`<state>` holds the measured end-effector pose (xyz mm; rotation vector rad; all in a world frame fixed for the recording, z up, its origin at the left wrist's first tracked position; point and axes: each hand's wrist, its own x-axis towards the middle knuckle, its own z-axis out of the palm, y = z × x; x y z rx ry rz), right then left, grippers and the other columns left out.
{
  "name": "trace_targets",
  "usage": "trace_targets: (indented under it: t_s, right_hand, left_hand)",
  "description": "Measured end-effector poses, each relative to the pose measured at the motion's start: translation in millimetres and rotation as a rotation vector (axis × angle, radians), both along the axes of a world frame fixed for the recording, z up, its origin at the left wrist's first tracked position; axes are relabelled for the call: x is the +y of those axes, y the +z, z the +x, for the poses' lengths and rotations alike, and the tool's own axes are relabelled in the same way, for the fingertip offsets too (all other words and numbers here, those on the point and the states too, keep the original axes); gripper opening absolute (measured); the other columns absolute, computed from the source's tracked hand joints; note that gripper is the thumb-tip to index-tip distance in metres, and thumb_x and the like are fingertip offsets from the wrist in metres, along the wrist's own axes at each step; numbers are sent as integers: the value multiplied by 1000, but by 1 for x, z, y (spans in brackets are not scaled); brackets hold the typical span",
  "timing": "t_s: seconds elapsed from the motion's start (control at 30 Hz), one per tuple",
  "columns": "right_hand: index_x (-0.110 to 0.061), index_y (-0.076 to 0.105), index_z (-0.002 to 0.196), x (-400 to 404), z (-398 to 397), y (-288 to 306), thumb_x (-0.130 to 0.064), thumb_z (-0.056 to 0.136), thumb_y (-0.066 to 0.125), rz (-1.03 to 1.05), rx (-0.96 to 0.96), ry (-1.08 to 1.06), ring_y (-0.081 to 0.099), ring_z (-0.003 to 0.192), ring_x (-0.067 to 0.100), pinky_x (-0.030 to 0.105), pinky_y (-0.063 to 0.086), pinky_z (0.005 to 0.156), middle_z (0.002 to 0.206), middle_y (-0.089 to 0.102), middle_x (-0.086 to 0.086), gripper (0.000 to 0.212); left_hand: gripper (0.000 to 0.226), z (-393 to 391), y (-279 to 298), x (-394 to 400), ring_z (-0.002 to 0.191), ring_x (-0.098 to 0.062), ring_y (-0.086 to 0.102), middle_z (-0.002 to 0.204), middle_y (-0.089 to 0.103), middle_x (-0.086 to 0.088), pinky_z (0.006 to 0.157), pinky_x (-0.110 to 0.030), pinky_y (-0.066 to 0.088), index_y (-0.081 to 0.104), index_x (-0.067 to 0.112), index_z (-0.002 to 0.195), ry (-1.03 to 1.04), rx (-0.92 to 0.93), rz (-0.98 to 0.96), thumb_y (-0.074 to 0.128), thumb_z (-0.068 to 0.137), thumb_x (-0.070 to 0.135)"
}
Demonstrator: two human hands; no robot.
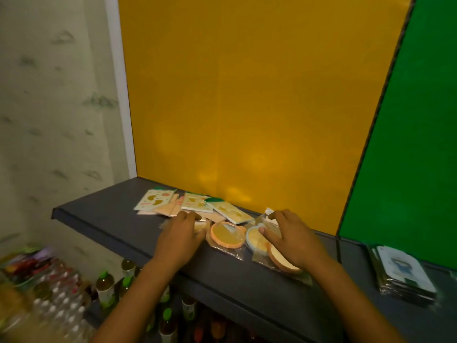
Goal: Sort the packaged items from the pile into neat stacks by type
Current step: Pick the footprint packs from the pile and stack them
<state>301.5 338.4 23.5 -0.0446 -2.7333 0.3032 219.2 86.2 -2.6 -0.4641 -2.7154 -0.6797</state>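
Right hand (pixel 291 237) on round packets (pixel 259 240) – left hand (pixel 179 237) beside.

I see both hands low in the frame, left hand (pixel 181 233) and right hand (pixel 291 233) resting flat on the packets (pixel 226 235) piled on the grey shelf (pixel 103 219).

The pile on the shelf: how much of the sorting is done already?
Little looks done: one neat stack sits at the far right. Both hands, left hand and right hand, rest on the packets. The flat cards and round packets remain mixed.
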Motion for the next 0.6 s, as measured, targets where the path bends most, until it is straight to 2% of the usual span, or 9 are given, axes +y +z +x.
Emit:
trace_targets:
  t_s: [0.1,0.23,0.43,0.6]
  right_hand:
    - [-26,46,132,6,-28,-3,-58,93,41,-8,-5,26,49,118,16,29,44,91,133,50,-3,51]
    - [-24,44,134,11,-66,-10,-56,94,44,-35,-19,70,50,118,16,28,45,92,134,50,-2,51]
    - [-25,45,131,14,-108,-30,-53,93,47,-101,-84,159,50,115,14,29,47,92,130,51,-3,47]
    - [-26,46,130,13,-131,-37,-52,93,49,-147,-100,184,50,117,13,27,46,94,129,51,-5,45]
  left_hand:
    - [44,-23,-1,4,116,-22,50,129,51,-3,92,-42,48,51,26,128,49,-17,20,55,89,45]
    - [41,-58,1,10,113,-24,51,126,53,-6,89,-37,47,52,22,126,115,-3,26,56,89,39]
    - [47,-96,-9,13,106,-33,53,124,47,-15,89,-41,48,49,17,128,306,-167,36,55,87,40]
    - [51,-124,-12,18,106,-31,56,119,60,-14,86,-39,49,50,16,124,393,-185,-5,52,88,52]
